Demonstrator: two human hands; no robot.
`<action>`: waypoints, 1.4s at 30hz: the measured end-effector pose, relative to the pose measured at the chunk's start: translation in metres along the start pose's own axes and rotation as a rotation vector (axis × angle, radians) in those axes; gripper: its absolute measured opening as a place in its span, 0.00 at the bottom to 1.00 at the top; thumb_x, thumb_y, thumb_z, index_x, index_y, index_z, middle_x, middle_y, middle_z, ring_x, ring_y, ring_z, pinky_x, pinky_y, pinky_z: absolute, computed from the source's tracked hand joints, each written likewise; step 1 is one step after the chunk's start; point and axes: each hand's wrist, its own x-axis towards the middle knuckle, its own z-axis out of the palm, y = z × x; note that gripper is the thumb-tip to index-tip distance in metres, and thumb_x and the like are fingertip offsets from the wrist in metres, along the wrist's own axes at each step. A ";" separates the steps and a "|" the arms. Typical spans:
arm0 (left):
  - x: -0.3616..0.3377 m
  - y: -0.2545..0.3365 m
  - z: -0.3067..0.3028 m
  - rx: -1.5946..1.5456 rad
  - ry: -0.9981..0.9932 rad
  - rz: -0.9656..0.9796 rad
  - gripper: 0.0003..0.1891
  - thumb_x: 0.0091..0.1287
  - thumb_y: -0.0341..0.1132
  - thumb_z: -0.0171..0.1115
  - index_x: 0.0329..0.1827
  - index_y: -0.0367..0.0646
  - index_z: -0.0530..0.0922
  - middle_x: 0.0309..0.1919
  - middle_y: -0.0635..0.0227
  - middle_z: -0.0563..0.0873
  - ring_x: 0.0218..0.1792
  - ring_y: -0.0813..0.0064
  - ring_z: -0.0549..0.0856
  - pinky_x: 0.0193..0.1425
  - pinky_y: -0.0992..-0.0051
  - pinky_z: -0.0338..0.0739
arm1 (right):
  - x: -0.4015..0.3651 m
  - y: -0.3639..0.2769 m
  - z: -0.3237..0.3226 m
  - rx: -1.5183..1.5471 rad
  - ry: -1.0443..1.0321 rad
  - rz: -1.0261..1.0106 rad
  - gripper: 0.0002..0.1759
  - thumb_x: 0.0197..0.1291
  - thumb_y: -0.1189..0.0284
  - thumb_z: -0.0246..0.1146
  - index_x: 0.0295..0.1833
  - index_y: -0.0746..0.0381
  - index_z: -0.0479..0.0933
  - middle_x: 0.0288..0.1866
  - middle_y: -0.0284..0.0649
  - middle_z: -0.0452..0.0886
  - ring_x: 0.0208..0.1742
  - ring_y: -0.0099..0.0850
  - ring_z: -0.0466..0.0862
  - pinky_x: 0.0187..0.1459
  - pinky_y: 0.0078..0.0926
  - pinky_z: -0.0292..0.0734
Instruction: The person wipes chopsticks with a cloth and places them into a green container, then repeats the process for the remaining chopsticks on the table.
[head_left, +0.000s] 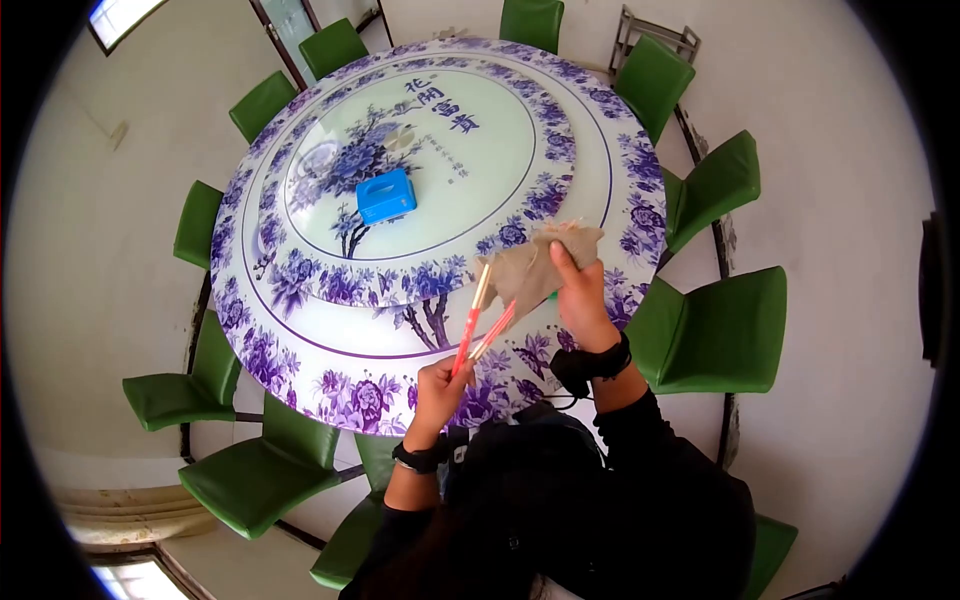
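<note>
Large round counter [335, 325], white with purple floral border; both hands up over its near edge. Left hand [437, 395] grasps red-and-pale chopsticks [469, 333] by their lower ends, fingers curled round them; the sticks slant up and right, fanning apart a little. Exact count hard to make out. Right hand [582, 297] grips a crumpled brown cloth [523, 277], thumb laid along its face near the upper right corner. Cloth hangs down and left from that grip toward the chopsticks; one stick stands against its left edge, the others meet its lower part, and how far they run behind or inside it cannot be told. Small pinkish bits show at the cloth's top edge, too small to identify. Dark bands on both wrists, black sleeves. Beyond the hands, on the counter, a round turntable [490, 205] with blue-purple flowers and dark Chinese characters; on it a blue box [386, 197] with a slot in the top, well apart from both hands. Green chairs [722, 335] ring the counter. At the far wall, a grey metal stand [655, 38] behind one chair; a door stands to the left.
</note>
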 end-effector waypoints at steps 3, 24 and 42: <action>0.001 0.012 0.003 -0.046 0.013 -0.015 0.11 0.59 0.30 0.52 0.19 0.35 0.72 0.13 0.77 0.71 0.16 0.90 0.65 0.20 0.87 0.59 | 0.011 -0.008 -0.001 0.090 0.048 0.023 0.15 0.53 0.68 0.57 0.42 0.68 0.70 0.39 0.34 0.73 0.39 0.22 0.72 0.42 0.19 0.66; 0.010 -0.007 0.005 -0.154 0.012 -0.051 0.13 0.61 0.33 0.49 0.19 0.36 0.73 0.09 0.75 0.70 0.10 0.88 0.66 0.14 0.86 0.57 | -0.060 0.064 0.034 -0.211 -0.252 0.370 0.10 0.55 0.72 0.53 0.40 0.66 0.72 0.28 0.33 0.75 0.26 0.18 0.73 0.26 0.14 0.68; 0.027 0.027 -0.037 -0.387 0.214 0.034 0.11 0.61 0.34 0.50 0.30 0.33 0.75 0.11 0.75 0.69 0.10 0.89 0.62 0.12 0.89 0.53 | -0.057 0.037 0.025 -0.688 -0.841 0.260 0.14 0.51 0.66 0.57 0.33 0.68 0.72 0.22 0.42 0.74 0.24 0.27 0.73 0.30 0.23 0.68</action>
